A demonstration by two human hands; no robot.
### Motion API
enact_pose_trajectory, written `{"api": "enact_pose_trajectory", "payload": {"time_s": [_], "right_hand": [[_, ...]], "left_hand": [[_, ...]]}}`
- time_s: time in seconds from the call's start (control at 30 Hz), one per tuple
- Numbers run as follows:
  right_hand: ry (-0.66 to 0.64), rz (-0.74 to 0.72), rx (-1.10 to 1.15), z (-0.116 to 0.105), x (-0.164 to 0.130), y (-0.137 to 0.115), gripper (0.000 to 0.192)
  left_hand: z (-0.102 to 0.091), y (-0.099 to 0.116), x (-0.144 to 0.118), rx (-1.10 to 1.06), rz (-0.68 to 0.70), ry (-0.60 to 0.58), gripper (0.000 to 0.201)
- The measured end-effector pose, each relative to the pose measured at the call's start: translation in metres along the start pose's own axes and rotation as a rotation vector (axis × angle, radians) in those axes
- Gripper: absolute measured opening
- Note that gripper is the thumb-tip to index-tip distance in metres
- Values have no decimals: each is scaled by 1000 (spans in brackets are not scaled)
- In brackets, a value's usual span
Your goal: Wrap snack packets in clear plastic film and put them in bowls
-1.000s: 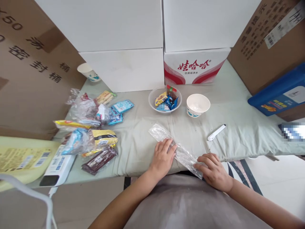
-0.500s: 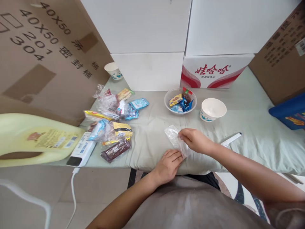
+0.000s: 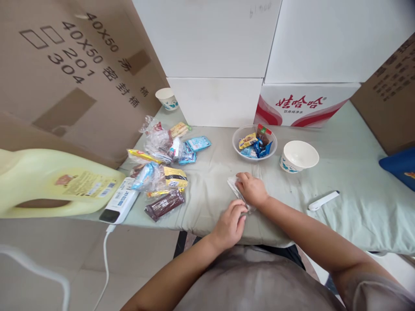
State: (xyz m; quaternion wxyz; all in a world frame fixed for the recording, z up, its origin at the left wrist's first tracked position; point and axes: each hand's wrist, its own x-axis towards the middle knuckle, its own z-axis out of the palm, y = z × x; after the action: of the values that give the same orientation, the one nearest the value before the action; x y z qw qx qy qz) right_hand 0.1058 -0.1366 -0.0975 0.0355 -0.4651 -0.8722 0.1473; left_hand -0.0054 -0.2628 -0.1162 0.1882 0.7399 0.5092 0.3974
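Observation:
A clear plastic bag [image 3: 232,183], now a narrow folded strip, lies on the green cloth in front of me. My right hand [image 3: 253,190] is closed on its upper part, with curled fingers pressing along the fold. At the near end, my left hand [image 3: 229,222] pinches the bag between thumb and fingers. Both hands partly cover the plastic. Beyond them sits a clear plastic bowl [image 3: 237,149] holding several wrapped snacks. To its right stands a white paper cup [image 3: 300,156] with a blue-green pattern.
Several packaged snacks [image 3: 167,162] are piled at the left, with a dark brown packet [image 3: 164,204] nearest. A power strip [image 3: 121,201] and a pale yellow jug [image 3: 61,183] lie beside them. A white utility knife [image 3: 323,201] rests at right. White boxes [image 3: 215,101] stand behind.
The spread plastic bag has become a narrow strip. My right hand has lowered onto it, and my left hand has gone from lying flat to pinching. The view has shifted slightly left.

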Motion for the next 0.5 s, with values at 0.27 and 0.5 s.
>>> {"api": "enact_pose_trajectory", "payload": {"time_s": [0.27,0.5], "right_hand": [[29,-83,-137,6,1,6,39],[266,-247,-105,-11,-29,41,35]], "left_hand": [[-9,-29,41,413,8,30,10],[-11,-27,38,454,-38,64,10]]}}
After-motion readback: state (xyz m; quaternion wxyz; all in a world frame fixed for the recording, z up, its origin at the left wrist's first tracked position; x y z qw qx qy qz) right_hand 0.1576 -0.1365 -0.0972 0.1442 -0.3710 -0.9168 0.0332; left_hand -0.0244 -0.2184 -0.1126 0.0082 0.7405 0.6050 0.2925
